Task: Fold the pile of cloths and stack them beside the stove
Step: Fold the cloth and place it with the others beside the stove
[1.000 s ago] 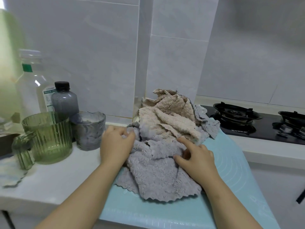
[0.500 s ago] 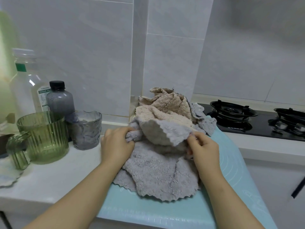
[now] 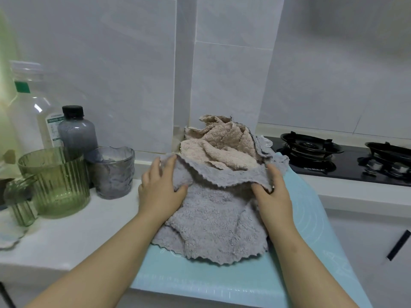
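While L hand (image 3: pixel 159 192) grips its corner at 10 o'clock & R hand (image 3: pixel 272 196) pinches the one at 2, the gray cloth (image 3: pixel 213 225) lies spread on the teal mat (image 3: pixel 222 283), hem lifted between them, prob. to pull it taut & flat for a first fold. Beige cloths (image 3: pixel 222 143) sit heaped at 12, unfolded; gas stove (image 3: pixel 347 167) at 2–3, w/ mat edge beside it the likely stacking spot.

White counter (image 3: pixel 66 236), teal mat (image 3: pixel 222 283) on it, green jug (image 3: pixel 55 181), grey tumbler (image 3: pixel 113 172), dark bottle (image 3: pixel 76 132), clear bottle (image 3: pixel 31 112), black stove (image 3: pixel 333 158) at right.
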The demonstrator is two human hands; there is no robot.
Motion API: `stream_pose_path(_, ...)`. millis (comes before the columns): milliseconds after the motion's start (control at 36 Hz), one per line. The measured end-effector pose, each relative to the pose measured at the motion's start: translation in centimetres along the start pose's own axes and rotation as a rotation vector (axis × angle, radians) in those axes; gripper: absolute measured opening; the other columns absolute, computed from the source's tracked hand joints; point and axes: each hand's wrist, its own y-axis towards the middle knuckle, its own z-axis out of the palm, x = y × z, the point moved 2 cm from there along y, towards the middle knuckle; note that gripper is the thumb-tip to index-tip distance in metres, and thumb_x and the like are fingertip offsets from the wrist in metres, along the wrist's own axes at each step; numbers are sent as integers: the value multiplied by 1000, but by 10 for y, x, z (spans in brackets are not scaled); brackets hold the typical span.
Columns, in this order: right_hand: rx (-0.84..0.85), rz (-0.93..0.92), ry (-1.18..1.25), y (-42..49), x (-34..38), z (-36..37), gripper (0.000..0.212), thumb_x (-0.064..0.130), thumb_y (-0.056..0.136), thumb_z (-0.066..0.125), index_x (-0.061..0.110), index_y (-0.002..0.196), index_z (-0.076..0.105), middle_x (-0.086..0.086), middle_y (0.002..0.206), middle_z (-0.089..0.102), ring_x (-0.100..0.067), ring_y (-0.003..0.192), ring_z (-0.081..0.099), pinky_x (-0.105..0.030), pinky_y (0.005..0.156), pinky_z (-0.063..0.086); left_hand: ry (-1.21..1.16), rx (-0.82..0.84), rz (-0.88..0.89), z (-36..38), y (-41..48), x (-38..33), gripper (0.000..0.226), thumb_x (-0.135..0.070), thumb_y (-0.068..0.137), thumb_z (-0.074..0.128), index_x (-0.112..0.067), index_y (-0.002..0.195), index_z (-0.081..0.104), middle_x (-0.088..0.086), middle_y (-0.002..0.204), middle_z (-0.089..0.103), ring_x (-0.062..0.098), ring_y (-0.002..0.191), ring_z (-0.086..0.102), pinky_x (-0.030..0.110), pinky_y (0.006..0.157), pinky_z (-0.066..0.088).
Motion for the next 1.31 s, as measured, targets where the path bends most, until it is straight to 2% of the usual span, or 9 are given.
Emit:
stream_pose_path(194, -137, -132, -73, -1, 2, -3, 21, 10, 87, 54, 31, 91, 57, 4, 68, 60, -25, 63, 55, -31, 63, 41, 33, -291, 291, 0, -3, -2, 20, 0, 68, 71, -18, 78, 70, 3, 72, 48, 32, 74, 53, 31, 62, 31)
stream_pose_path(389, 67, -178, 249, 14, 2, 7, 58, -6, 93, 41, 24, 142, 31, 7, 133, 47, -2, 116, 51, -14, 95, 41, 110, 14, 265, 10, 4, 3, 30, -15, 89, 48, -28, 109, 66, -8, 118, 60, 18, 113, 49, 30, 85, 38)
stream_pose_path(556, 239, -129, -103, 25, -17, 17, 72, 6, 92, 45, 45, 144, 13, 11, 156, 11, -11, 144, 12, -44, 117, 18, 187, 178, 203, 18, 9, 4, 60, -22, 94, 39, -31, 147, 12, -4, 156, 9, 20, 139, 19, 40, 103, 30)
stream_pose_path(694, 142, -81, -163, 22, -17, 12, 46, 6, 89, 50, 20, 133, 50, 4, 138, 46, -7, 115, 43, -24, 99, 33, 240, 279, 163, 17, 8, 1, 48, -26, 95, 35, -35, 142, 28, -6, 157, -6, 19, 142, 4, 43, 107, 24)
stream_pose_path(806, -68, -107, -209, 14, -10, 4, 27, 8, 85, 54, 19, 108, 63, -2, 114, 59, -22, 113, 50, -40, 97, 41, 167, 75, 157, 14, 6, 3, 41, -23, 87, 49, -29, 128, 52, 0, 151, 25, 22, 134, 25, 38, 101, 30)
stream_pose_path(889, -146, -147, -207, 2, -1, -5, 17, 7, 84, 53, 22, 89, 58, 2, 91, 53, -22, 96, 51, -33, 80, 40, 76, -216, 261, 8, 0, 4, 22, -10, 74, 63, -18, 94, 70, 5, 109, 59, 33, 102, 51, 37, 80, 36)
stream_pose_path(972, -84, -123, -144, -13, 8, -12, 16, 10, 87, 51, 25, 84, 55, 5, 68, 49, -19, 71, 49, -31, 61, 35, 0, -361, 411, -1, -8, 0, 14, -14, 67, 53, -16, 69, 67, 2, 77, 57, 24, 78, 51, 30, 66, 34)
stream_pose_path(1083, 255, -157, -337, -39, 6, -21, 14, 18, 90, 52, 30, 87, 46, -2, 67, 58, -15, 61, 52, -31, 62, 41, -246, -284, 535, -13, -23, -2, 19, -23, 71, 45, -22, 72, 63, -8, 78, 52, 10, 74, 45, 22, 60, 37)
stream_pose_path(1306, 329, -70, -297, -49, -2, -44, 17, 2, 78, 58, 19, 73, 56, 5, 73, 61, -12, 66, 52, -22, 65, 41, -375, 259, 384, -25, -59, 10, 22, -48, 61, 59, -43, 82, 63, -21, 82, 62, 3, 75, 58, 14, 67, 43)
